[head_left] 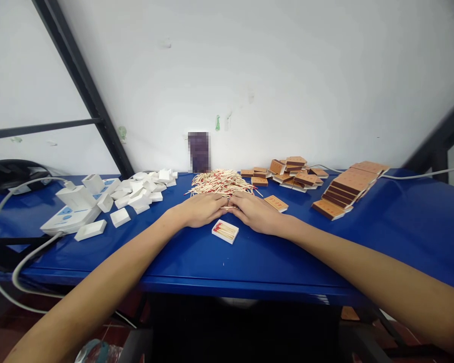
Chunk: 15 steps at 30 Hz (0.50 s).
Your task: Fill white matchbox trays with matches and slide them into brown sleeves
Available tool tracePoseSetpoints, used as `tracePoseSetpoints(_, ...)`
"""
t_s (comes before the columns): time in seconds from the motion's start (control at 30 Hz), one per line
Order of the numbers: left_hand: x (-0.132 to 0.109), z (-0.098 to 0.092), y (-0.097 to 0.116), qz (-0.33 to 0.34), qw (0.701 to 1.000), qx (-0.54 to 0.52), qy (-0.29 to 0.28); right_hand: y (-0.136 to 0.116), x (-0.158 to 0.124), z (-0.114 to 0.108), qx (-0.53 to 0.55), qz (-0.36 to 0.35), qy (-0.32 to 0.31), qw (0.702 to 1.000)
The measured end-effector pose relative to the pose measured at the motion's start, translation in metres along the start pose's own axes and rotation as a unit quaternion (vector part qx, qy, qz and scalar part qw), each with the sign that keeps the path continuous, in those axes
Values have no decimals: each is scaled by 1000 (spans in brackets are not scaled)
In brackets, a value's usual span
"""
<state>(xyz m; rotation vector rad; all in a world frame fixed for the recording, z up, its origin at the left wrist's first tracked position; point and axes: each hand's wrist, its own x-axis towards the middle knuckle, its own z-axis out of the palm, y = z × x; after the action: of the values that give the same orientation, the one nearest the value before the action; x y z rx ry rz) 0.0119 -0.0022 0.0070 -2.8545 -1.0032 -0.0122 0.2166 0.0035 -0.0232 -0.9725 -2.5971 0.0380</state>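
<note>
Smooth, glossy tabletop (pixel 227 269) — matches (pixel 221 180) of plain wood, matchboxes (pixel 275 203) and trays (pixel 120 217) of matt card.

Your left hand (pixel 204 209) and right hand (pixel 255 212) partly hid the matches (pixel 230 207) between them. At the back edge of the blue table (pixel 287 267), a dark panel (pixel 199 153) was blurred; near the left back corner, your view cut off a black object (pixel 13 172).

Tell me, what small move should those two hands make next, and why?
Probably lower the pinched matches into the white tray. The left hand and right hand meet at the near edge of the match heap, seemingly holding those few matches between them, and the tray lies open just nearer the table's front edge, already with some red-tipped matches inside.
</note>
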Motion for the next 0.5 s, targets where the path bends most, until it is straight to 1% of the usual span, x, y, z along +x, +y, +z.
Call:
tracePoseSetpoints(0.13,1,2,0,-5,1000,-14,8,-3,0,-3,-23,8,-14,1000)
tracePoseSetpoints(0.27,2,6,0,-11,1000,-21,17,-4,0,-6,-22,18,-22,999)
tracePoseSetpoints(0.5,2,5,3,-27,1000,-6,4,-5,-1,-7,-24,12,-12,1000)
